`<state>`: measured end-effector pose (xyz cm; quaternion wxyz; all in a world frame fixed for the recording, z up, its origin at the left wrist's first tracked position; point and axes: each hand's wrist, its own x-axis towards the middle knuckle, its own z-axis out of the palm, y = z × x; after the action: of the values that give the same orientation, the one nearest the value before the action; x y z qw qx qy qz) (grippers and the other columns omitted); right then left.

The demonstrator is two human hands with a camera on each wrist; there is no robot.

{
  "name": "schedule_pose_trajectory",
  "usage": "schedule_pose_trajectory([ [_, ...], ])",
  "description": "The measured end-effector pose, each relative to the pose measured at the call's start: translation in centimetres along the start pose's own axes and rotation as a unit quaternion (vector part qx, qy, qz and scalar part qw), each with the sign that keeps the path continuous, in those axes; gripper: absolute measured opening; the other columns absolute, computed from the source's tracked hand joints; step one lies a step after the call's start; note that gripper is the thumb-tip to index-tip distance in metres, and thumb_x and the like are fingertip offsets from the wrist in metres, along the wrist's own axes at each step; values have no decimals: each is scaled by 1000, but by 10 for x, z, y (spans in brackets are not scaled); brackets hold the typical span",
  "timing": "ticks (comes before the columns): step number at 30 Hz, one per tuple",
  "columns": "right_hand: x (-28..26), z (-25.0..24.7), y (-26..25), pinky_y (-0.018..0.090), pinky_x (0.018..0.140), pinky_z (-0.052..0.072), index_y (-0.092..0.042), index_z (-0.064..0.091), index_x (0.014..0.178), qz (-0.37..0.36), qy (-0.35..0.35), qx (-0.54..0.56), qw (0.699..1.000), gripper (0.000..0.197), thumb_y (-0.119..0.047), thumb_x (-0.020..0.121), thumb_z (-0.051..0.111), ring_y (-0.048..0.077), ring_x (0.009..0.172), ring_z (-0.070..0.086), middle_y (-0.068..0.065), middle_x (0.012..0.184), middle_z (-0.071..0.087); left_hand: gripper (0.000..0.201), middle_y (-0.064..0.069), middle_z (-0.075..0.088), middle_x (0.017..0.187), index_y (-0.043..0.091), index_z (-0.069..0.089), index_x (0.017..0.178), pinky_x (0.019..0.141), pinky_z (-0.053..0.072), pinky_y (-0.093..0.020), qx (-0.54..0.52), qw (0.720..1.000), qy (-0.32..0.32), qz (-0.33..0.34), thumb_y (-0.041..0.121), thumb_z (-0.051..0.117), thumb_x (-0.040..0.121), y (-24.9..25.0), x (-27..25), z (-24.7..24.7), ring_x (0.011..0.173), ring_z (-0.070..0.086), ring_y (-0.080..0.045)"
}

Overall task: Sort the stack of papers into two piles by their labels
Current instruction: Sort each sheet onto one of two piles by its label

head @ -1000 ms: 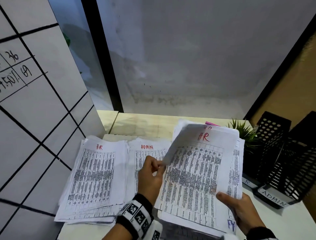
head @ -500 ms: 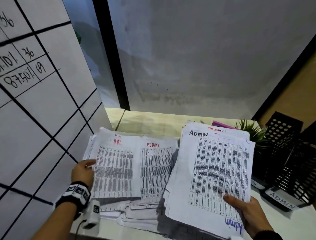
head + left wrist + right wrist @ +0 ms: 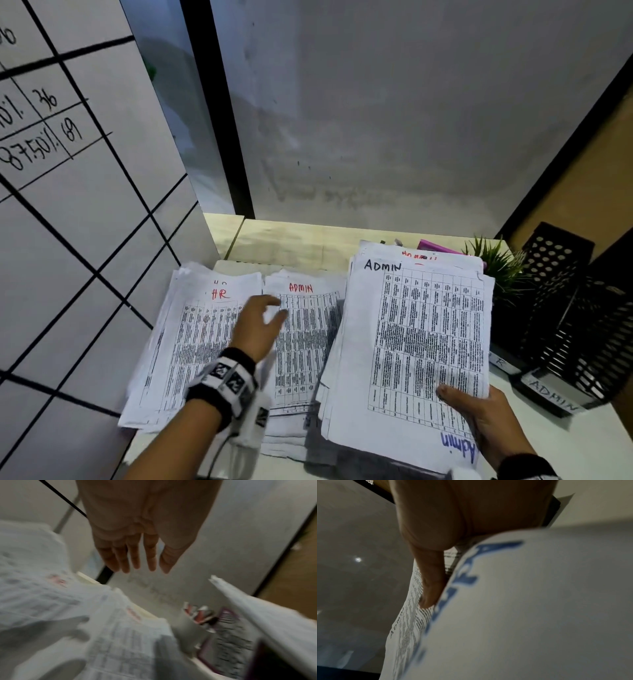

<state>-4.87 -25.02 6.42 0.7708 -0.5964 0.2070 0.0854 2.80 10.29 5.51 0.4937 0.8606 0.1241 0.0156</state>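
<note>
Left hand [image 3: 257, 327] now over piles [image 3: 205, 342]

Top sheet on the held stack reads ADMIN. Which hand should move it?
Left. The left hand hangs free and open over the ADMIN pile, while the right hand grips the stack.

White printed stack topped "ADMIN" [image 3: 421, 342] raised at right, flat red-labelled "HR" pile [image 3: 195, 329] left, "ADMIN" pile [image 3: 308, 335] between.
</note>
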Motion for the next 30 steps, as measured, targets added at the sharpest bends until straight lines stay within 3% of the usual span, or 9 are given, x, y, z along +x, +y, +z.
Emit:
schedule_pose_trajectory([
  [3, 0, 0, -1, 23, 51, 55, 6, 64, 93, -5, -4, -5, 1000, 43, 2, 50, 72, 26, 65, 73, 16, 77, 75, 27, 8, 61, 107, 19, 63, 103, 79, 52, -29, -68, 996, -41, 27, 27, 75, 81, 43, -16, 38, 96, 60, -9],
  [8, 2, -7, 0, 26, 54, 57, 9, 64, 97, -6, -2, -3, 1000, 41, 5, 57, 69, 29, 70, 73, 21, 84, 74, 19, -1, 67, 83, 13, 64, 83, 57, 48, -12, -149, 989, -16, -15, 17, 80, 73, 74, -25, 71, 71, 60, -12],
  [11, 2, -11, 2, 26, 56, 57, 8, 64, 98, -6, -2, -7, 1000, 44, 2, 55, 73, 31, 74, 74, 22, 89, 74, 18, 0, 64, 74, 15, 64, 75, 60, 48, -16, -160, 987, 0, -24, 12, 81, 70, 76, -24, 80, 66, 58, -11],
  [15, 5, -12, 6, 26, 58, 57, 7, 65, 98, -15, 3, -22, 1000, 64, -10, 39, 81, 31, 76, 74, 22, 89, 74, 19, 2, 62, 70, 16, 63, 73, 61, 48, -19, -169, 985, 21, -31, 9, 80, 69, 75, -23, 86, 63, 56, -10],
  [20, 9, -13, 8, 26, 59, 58, 13, 62, 102, -9, 1, -23, 1000, 50, 4, 55, 74, 31, 75, 74, 25, 90, 73, 28, -1, 64, 77, 13, 61, 82, 69, 55, -29, -192, 980, 24, -42, 6, 82, 66, 75, -23, 85, 66, 58, -12],
  [25, 10, -12, 10, 27, 59, 58, 15, 62, 102, -3, -1, -30, 1000, 53, 3, 53, 75, 33, 74, 73, 28, 92, 72, 19, -2, 63, 77, 14, 63, 83, 60, 51, -18, -182, 983, 16, -28, 5, 76, 73, 75, -21, 80, 66, 58, -12],
  [30, 14, -13, 11, 27, 62, 59, 14, 63, 100, -9, 5, -34, 999, 72, -11, 36, 83, 33, 75, 73, 27, 90, 73, 5, 4, 63, 78, 14, 66, 88, 60, 46, -10, -139, 990, 1, 14, 11, 66, 85, 74, -25, 85, 68, 57, -5],
])
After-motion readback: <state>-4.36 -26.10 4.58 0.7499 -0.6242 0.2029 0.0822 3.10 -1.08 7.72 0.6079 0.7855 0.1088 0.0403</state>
